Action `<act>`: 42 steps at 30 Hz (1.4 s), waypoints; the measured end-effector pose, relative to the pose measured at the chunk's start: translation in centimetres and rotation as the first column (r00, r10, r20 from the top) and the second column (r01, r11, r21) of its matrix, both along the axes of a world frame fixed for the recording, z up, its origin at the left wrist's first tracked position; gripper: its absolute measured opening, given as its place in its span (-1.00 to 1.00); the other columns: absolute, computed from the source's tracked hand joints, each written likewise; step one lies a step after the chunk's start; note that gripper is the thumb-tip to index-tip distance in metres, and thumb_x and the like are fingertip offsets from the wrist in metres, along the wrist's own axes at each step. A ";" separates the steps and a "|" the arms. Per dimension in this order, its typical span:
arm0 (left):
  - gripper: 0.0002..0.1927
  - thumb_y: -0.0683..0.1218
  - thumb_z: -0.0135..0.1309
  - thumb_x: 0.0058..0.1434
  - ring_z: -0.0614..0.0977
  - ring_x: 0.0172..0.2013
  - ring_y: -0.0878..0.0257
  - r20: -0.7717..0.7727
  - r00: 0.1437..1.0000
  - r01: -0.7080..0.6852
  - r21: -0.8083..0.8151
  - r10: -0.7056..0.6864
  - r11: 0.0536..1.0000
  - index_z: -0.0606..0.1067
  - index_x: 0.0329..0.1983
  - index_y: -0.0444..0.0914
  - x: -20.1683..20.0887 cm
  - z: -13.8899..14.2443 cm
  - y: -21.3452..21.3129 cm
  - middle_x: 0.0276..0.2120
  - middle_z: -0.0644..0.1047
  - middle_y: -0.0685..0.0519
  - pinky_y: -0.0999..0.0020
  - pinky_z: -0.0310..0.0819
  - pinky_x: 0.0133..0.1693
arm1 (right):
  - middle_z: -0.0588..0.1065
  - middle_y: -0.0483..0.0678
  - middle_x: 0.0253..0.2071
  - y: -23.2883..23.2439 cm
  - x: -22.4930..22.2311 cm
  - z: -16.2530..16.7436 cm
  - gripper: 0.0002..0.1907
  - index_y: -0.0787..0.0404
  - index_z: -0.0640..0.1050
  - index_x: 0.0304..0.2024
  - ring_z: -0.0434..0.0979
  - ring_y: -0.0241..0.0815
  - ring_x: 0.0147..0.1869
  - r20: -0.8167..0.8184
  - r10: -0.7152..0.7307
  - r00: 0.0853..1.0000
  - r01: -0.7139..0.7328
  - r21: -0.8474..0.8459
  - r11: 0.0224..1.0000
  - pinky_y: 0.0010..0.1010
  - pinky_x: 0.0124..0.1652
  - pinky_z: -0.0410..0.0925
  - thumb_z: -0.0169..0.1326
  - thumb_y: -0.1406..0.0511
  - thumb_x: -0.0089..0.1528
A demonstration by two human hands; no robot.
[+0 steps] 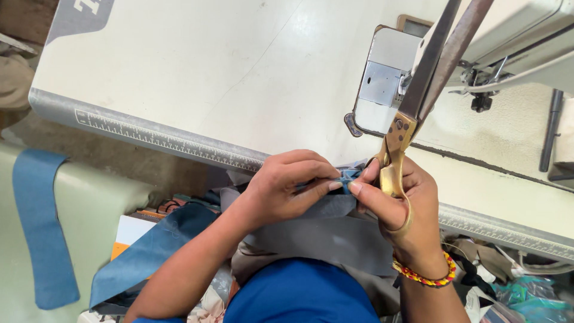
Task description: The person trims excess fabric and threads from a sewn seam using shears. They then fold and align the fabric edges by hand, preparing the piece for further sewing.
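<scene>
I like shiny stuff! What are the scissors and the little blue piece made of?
The scissors look like metal: golden, brass-like handles with a glossy shine and dull, brownish-grey blades. The blue piece, pinched by the left hand and right hand, looks like soft matte cloth, since it folds.

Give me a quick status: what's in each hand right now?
Left hand pinching small blue fabric piece. Right hand pinching it too, holding scissors. Nothing in the way.

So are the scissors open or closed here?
Nearly closed: the scissors blades lie almost together, pointing up from the right hand, a thin gap between them.
</scene>
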State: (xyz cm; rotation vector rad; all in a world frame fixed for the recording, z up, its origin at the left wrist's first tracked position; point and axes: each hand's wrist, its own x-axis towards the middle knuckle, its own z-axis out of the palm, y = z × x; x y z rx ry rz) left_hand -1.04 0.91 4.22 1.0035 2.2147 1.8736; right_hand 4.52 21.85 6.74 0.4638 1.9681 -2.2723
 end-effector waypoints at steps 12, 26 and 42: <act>-0.91 -0.23 0.04 0.40 0.55 -0.28 0.06 0.136 0.977 0.176 -0.061 -0.166 0.983 0.45 -0.07 -0.34 -0.9 1.3 -1.1 -0.27 0.48 -0.04 0.23 0.43 -0.23 | 0.55 0.00 -0.35 0.2 -1.4 -0.1 -0.75 0.30 0.46 -0.26 0.46 -0.33 -0.40 0.031 0.082 0.996 -0.082 -0.002 0.997 -0.55 -0.40 0.32 0.24 0.51 0.07; -0.80 -0.27 0.21 0.16 0.52 -0.36 0.15 -0.612 0.786 -0.267 -0.217 0.082 0.939 0.53 -0.15 -0.39 -0.1 2.1 -0.8 -0.33 0.44 0.01 0.25 0.45 -0.30 | 0.56 -0.02 -0.24 -1.0 -0.1 -1.6 -0.78 0.29 0.47 -0.17 0.49 -0.36 -0.25 -0.177 -0.007 0.984 0.036 0.164 0.986 -0.54 -0.23 0.38 0.21 0.52 0.19; -0.81 -0.25 0.23 0.11 0.61 -0.24 0.10 -0.696 0.718 -0.091 -0.081 0.009 0.993 0.58 -0.20 -0.39 1.2 -2.7 4.8 -0.19 0.52 -0.03 0.25 0.54 -0.22 | 0.58 -0.03 -0.22 2.1 6.0 -4.0 -0.78 0.29 0.48 -0.19 0.50 -0.39 -0.23 -0.079 -0.205 0.976 0.219 0.320 0.922 -0.59 -0.23 0.38 0.28 0.46 0.20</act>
